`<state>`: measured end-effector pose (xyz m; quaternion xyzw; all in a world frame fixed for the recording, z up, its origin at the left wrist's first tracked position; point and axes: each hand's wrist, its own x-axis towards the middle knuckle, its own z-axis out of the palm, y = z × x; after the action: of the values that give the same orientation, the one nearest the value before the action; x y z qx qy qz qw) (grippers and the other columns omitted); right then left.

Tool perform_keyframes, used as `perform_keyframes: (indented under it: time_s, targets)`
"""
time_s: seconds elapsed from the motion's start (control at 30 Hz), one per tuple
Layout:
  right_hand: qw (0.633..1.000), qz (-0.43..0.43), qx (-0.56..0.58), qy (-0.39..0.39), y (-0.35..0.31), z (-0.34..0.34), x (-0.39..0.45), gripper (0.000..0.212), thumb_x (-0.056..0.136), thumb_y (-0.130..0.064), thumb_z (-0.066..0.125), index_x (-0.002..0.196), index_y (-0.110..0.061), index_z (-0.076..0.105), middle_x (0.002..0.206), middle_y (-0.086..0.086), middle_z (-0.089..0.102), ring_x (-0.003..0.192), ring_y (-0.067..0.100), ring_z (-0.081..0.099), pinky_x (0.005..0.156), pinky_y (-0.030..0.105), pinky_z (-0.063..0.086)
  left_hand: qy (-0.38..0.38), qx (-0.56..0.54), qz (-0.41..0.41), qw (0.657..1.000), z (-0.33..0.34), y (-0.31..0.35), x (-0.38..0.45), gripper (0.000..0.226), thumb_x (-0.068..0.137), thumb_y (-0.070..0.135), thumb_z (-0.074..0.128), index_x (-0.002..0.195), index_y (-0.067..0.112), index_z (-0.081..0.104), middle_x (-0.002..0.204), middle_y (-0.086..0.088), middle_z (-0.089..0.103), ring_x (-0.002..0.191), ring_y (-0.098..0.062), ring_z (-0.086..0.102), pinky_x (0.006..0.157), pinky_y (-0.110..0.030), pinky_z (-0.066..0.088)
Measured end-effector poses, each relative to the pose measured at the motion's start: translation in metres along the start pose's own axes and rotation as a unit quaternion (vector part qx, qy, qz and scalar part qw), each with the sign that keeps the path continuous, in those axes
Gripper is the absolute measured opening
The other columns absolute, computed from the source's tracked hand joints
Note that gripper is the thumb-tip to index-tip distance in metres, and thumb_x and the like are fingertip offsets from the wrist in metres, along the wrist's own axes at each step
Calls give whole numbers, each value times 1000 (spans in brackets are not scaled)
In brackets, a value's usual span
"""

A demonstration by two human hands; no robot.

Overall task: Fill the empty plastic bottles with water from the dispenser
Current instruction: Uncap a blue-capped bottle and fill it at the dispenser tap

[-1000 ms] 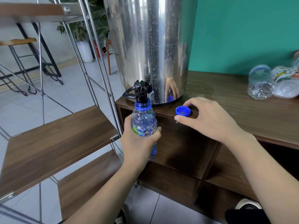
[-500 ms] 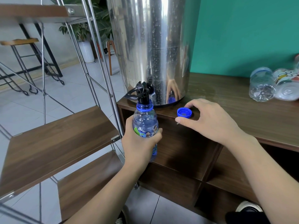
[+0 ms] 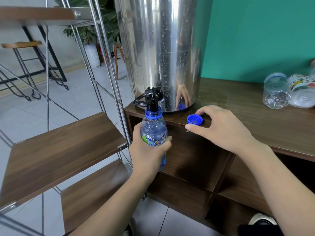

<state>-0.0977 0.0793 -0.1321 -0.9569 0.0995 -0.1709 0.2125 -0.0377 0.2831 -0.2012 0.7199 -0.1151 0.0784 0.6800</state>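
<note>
A steel water dispenser (image 3: 163,57) stands on the left end of a dark wooden cabinet (image 3: 255,120). Its black tap (image 3: 150,99) juts over the cabinet's edge. My left hand (image 3: 148,155) grips a blue-tinted plastic bottle (image 3: 153,132) upright, its open neck right under the spout. The water level inside cannot be told. The bottle's blue cap (image 3: 194,119) lies upside down on the cabinet top. My right hand (image 3: 221,128) rests beside it, thumb and forefinger loosely curved on either side of it.
Two clear plastic bottles (image 3: 276,92) (image 3: 301,92) lie on their sides at the cabinet's far right, against the green wall. A metal-framed rack with wooden shelves (image 3: 59,142) stands close on the left. Open cubbies sit below the cabinet top.
Both hands, the bottle and the cap keep their places; only the view has shifted slightly.
</note>
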Motion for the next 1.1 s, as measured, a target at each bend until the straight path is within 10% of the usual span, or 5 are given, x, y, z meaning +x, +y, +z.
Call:
perform_keyframes:
  time_s: [0.3,0.67,1.1]
  targets:
    - [998,-18,35,50,-7,-7,-4,57,77,-74,60,115,-31,63,114,-18,60,108,10,58,95,43,51,-1,0,-4,1000,0,-2,-1,70,71,20,96,127,29,56,111,12,72,101,-4,71,96,-35,59]
    - [956,-209,127,160,-79,-25,-4,41,87,-53,71,113,-22,70,112,-12,69,106,1,61,92,8,41,-4,-9,-7,1000,1,-2,-1,71,71,20,96,128,31,55,112,14,71,102,-4,71,96,-35,60]
    - [938,-287,125,151,-109,-7,12,25,87,-39,77,101,-18,79,113,-5,71,107,11,65,97,33,51,5,-8,-8,1000,4,-3,-1,72,69,21,96,126,35,55,109,14,72,96,0,71,85,-21,56]
